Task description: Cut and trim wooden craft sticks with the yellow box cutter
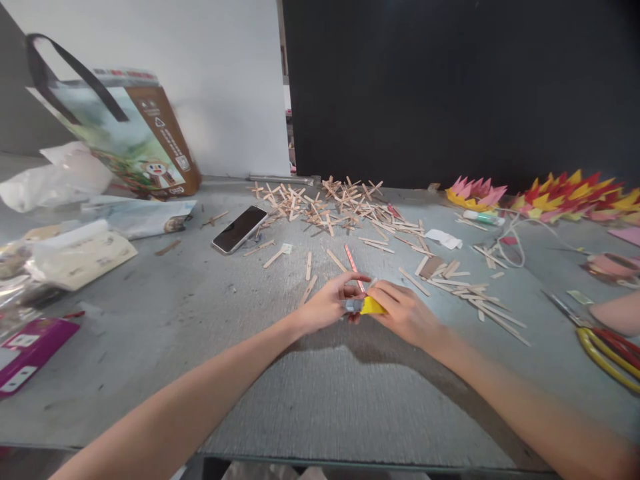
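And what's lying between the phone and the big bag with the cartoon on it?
A couple of thin wooden sticks, crossed, between the phone and the big bag. The head view shows them.

A: ok what's the count, folks?
B: one black-screened silver phone (240,230), one brown-and-green printed carrier bag (150,143), one white-and-green glue stick (483,218), one small yellow piece (371,306).
A: and pale flat wooden sticks (495,317)?
B: dozens lol, too overlapped for an exact number

The slim forearms (215,387), left hand (326,305) and right hand (406,313) are all bare
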A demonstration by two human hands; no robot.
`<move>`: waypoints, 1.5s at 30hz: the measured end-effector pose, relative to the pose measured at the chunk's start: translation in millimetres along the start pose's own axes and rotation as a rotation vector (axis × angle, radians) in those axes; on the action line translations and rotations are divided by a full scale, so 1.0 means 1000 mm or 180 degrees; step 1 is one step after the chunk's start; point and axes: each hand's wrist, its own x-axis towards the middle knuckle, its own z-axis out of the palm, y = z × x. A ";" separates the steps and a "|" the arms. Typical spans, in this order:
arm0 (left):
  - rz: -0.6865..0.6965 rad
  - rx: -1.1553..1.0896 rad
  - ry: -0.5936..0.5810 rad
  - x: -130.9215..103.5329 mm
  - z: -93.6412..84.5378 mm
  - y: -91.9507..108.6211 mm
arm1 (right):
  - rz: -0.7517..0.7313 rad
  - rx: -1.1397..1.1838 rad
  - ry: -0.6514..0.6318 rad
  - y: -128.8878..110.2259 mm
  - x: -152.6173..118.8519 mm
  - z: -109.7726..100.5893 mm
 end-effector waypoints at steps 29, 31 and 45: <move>0.0669 -0.0088 0.0870 0.008 -0.002 -0.019 | 0.0842 0.0329 -0.0612 0.018 -0.002 0.000; 0.0704 -0.0052 0.0822 0.007 -0.003 -0.019 | 0.0674 0.0350 -0.0611 0.022 -0.004 0.000; 0.0415 0.0346 0.0833 0.007 -0.003 -0.018 | 0.0228 -0.0095 -0.0391 0.036 -0.007 -0.001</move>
